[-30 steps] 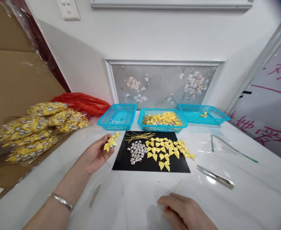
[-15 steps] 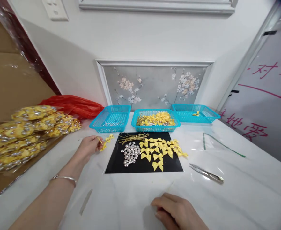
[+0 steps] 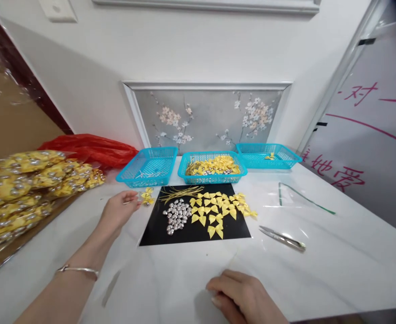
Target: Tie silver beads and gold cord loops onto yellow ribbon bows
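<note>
My left hand (image 3: 120, 209) is at the left of the black mat (image 3: 180, 236), its fingers apart and holding nothing. Just beyond its fingertips a small group of yellow ribbon bows (image 3: 147, 196) lies on the table, with a shiny bead among them. My right hand (image 3: 245, 294) rests near the front of the table, loosely bent, thumb a little apart from the forefinger and nothing visible between them. On the mat are a pile of silver beads (image 3: 177, 217), gold twist ties (image 3: 179, 193) and rows of loose yellow bows (image 3: 214, 209).
Behind the mat stand a blue basket of white strips (image 3: 125, 177), a blue basket heaped with bows (image 3: 214, 180) and a third basket (image 3: 268, 164) with a yellow bow. Snips (image 3: 282, 238) and a clear bag (image 3: 282, 195) lie right. Bagged bows (image 3: 22, 189) fill the left.
My left hand has let go of a yellow bow, which now lies with the other at the mat's left, and has drawn slightly away. The view has shifted a little; my right hand keeps its pose.
</note>
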The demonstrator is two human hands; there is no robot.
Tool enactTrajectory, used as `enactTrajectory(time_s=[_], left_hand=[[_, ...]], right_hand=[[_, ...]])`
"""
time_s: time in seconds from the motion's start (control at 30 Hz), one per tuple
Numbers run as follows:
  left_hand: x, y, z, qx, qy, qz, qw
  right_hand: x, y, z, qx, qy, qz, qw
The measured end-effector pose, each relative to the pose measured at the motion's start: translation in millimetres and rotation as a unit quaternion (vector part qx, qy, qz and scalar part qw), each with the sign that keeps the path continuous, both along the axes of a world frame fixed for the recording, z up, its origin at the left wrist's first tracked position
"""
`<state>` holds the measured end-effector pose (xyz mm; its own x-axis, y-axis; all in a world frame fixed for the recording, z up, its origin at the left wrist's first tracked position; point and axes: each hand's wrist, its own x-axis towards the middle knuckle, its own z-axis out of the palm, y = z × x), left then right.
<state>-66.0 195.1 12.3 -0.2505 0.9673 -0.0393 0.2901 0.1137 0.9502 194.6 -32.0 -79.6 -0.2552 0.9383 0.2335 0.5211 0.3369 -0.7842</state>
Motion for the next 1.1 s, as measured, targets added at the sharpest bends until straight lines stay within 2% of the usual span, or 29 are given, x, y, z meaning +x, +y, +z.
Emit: enactTrajectory(time_s=[0.1,0.23,0.37,0.5,0.6,0.73,0.93,1.1], left_hand=[[3,-24,5.2,0.020,-0.004,-0.005,1.000],[18,-76,3.2,0.046,-0.033,-0.038,0.998],[40,-129,-11.9,0.040,-0.064,-0.078,0.994],[58,-162,-34.0,-0.005,-0.105,-0.136,0.985],[67,-172,-48.3,-0.044,-0.106,-0.182,0.977],[71,-172,-59.7,-0.061,-0.102,-0.237,0.964],[69,-168,-67.7,-0.057,-0.092,-0.250,0.962],[73,-171,-66.1,-0.033,-0.054,-0.257,0.964]], right_hand=[[1,-2,-0.1,0.003,0.035,-0.013,0.999],[16,-9,13.2,-0.001,0.046,0.002,0.999],[40,-14,33.5,-0.013,0.041,-0.058,0.997],[63,-6,47.7,-0.019,-0.034,-0.124,0.992],[69,8,51.3,-0.031,-0.079,-0.140,0.986],[61,20,50.6,-0.033,-0.101,-0.128,0.986],[51,26,48.0,-0.040,-0.100,-0.094,0.990],[55,29,46.4,-0.060,-0.035,-0.065,0.995]])
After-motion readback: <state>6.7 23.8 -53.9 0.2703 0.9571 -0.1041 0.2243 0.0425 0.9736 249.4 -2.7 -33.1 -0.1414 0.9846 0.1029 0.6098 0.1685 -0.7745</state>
